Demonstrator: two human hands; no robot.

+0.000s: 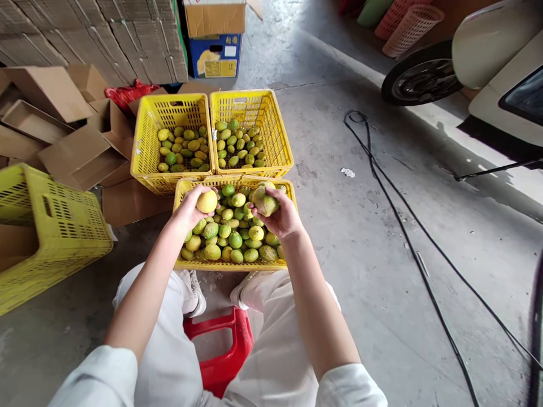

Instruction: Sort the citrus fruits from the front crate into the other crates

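My left hand is closed around a smooth yellow lemon. In my right hand is a rougher, greenish-yellow lemon; another yellow fruit shows just behind it, and I cannot tell whether that one is also held. Both hands are above the near yellow crate, which is full of green and yellow lemons. Two more yellow crates stand behind it, touching side by side. The back left crate has mixed yellow and green lemons in its bottom, and the back right crate contains mostly green ones.
A tilted yellow crate lies at the left, near loose cardboard boxes. A red stool is between my legs. Black cable runs across the floor at right, near a white vehicle. A blue carton stands behind.
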